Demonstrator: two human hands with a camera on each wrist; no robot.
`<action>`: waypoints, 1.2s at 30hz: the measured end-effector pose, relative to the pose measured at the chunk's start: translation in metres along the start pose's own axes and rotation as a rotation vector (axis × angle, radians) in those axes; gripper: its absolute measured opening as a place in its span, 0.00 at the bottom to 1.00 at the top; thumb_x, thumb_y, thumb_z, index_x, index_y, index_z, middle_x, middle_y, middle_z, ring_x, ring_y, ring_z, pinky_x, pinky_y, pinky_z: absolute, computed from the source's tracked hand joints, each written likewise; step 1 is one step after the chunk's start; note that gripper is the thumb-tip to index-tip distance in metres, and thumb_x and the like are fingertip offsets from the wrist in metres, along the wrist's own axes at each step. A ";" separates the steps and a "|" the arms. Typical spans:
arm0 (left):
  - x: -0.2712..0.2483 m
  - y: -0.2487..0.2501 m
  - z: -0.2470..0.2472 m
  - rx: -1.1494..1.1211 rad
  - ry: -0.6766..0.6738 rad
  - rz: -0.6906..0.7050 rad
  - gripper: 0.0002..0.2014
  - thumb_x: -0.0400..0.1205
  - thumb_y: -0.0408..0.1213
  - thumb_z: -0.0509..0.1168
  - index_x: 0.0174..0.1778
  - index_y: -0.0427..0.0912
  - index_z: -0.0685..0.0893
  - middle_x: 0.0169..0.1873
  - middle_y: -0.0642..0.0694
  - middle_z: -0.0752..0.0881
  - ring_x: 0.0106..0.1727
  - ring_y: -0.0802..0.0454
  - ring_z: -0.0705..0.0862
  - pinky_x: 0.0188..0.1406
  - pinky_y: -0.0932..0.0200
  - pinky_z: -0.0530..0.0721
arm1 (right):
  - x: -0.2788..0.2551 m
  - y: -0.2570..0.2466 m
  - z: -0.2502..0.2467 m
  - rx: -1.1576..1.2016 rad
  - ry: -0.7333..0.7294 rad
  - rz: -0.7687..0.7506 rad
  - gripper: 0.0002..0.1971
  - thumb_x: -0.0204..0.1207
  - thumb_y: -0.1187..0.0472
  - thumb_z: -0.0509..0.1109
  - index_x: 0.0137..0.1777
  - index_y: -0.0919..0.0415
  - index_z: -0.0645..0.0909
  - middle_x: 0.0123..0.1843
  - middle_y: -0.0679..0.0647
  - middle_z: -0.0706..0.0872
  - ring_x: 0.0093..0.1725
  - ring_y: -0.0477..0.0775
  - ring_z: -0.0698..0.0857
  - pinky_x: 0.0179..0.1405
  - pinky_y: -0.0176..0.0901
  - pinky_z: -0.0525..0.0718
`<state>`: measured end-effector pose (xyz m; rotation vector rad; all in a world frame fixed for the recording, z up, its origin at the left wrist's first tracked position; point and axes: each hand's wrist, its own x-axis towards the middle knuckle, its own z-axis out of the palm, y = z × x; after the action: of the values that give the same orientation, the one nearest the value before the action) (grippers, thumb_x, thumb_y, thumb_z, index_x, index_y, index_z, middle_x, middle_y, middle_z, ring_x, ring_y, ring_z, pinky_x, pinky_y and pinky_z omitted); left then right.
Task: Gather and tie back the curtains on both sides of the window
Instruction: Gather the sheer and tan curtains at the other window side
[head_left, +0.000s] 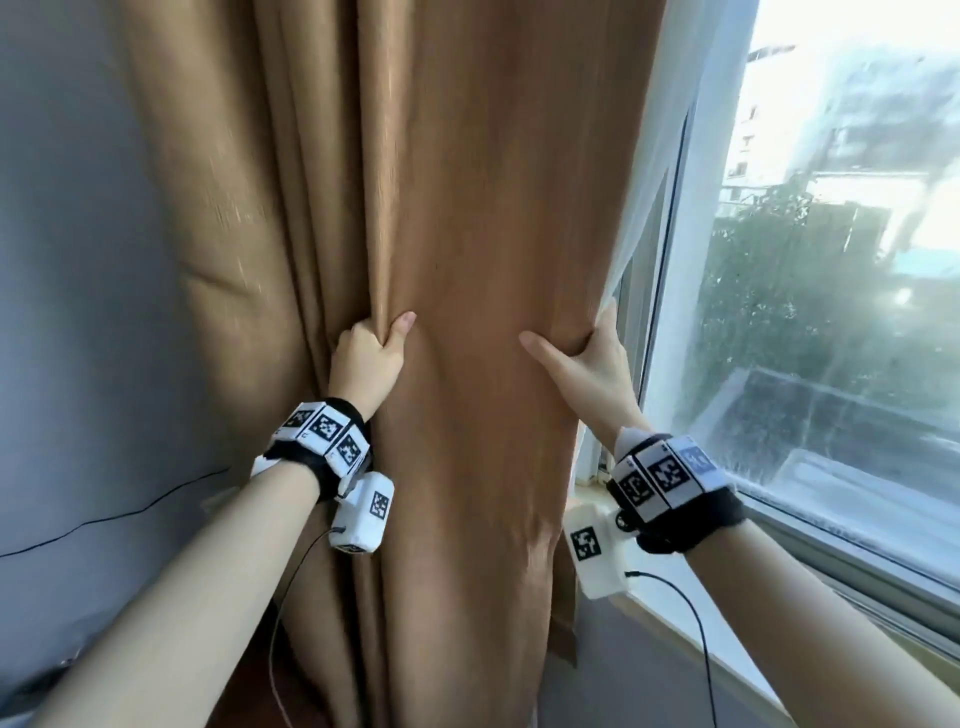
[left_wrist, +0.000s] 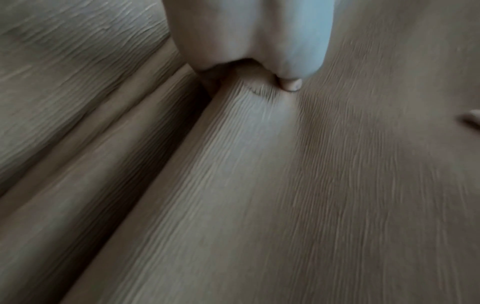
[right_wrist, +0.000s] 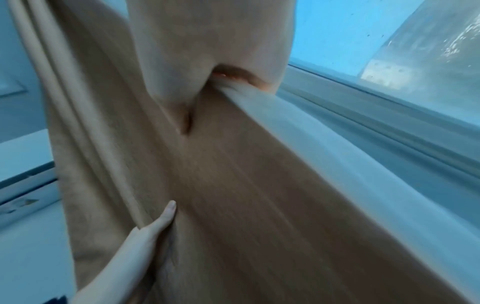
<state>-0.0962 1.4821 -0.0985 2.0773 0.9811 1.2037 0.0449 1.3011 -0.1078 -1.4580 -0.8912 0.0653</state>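
From the head view, the brown curtain (head_left: 467, 260) hangs down the middle of the frame, with a grey wall (head_left: 78, 260) at the left and the window (head_left: 831, 260) at the right. A white sheer curtain (head_left: 670, 156) runs down the curtain's right edge, between it and the glass. The left hand (head_left: 366, 353) sits left of centre, its fingers curled round a vertical fold of the curtain, the thumb lying on the front of the cloth. The right hand (head_left: 592, 358) is right of centre at the curtain's right edge, the thumb stretched out across the front and the fingers wrapped behind the edge, so it pinches the cloth there. Both wrists carry black bands with white marker tiles and a small white camera box. A pale windowsill (head_left: 675, 608) runs along the lower right.

In the left wrist view, the left hand (left_wrist: 249, 41) fills the upper centre, its thumb tip pressed against a ridge of the curtain (left_wrist: 233, 185), which fills the rest of the frame in long folds. A fingertip shows at the right border.

In the right wrist view, the right hand (right_wrist: 207, 51) at upper centre clamps the curtain's (right_wrist: 233, 195) edge between thumb and fingers. The left hand (right_wrist: 145, 232) appears at lower left, holding a fold. The window (right_wrist: 389, 41) fills the upper right.
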 end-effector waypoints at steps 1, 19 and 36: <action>-0.006 0.002 0.000 0.011 0.000 -0.024 0.25 0.82 0.57 0.62 0.48 0.34 0.86 0.45 0.35 0.89 0.53 0.34 0.85 0.51 0.52 0.81 | -0.008 0.003 -0.010 0.047 -0.005 -0.024 0.28 0.71 0.49 0.78 0.66 0.48 0.68 0.55 0.38 0.85 0.54 0.38 0.85 0.57 0.44 0.86; -0.181 0.193 0.070 0.394 0.192 0.754 0.22 0.73 0.25 0.64 0.64 0.35 0.72 0.56 0.37 0.81 0.56 0.46 0.76 0.57 0.53 0.74 | -0.028 0.032 -0.174 -0.050 -0.036 -0.553 0.49 0.73 0.63 0.75 0.84 0.47 0.43 0.85 0.60 0.51 0.86 0.58 0.48 0.75 0.21 0.48; -0.236 0.232 0.079 0.143 0.155 0.364 0.44 0.81 0.32 0.69 0.84 0.51 0.46 0.76 0.49 0.71 0.72 0.61 0.75 0.72 0.69 0.69 | -0.021 0.059 -0.203 -0.028 -0.073 -0.349 0.11 0.81 0.56 0.67 0.39 0.61 0.81 0.66 0.67 0.75 0.69 0.66 0.75 0.59 0.42 0.72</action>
<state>-0.0311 1.1488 -0.0780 2.3770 0.7958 1.5335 0.1702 1.1334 -0.1415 -1.3133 -1.1991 -0.1551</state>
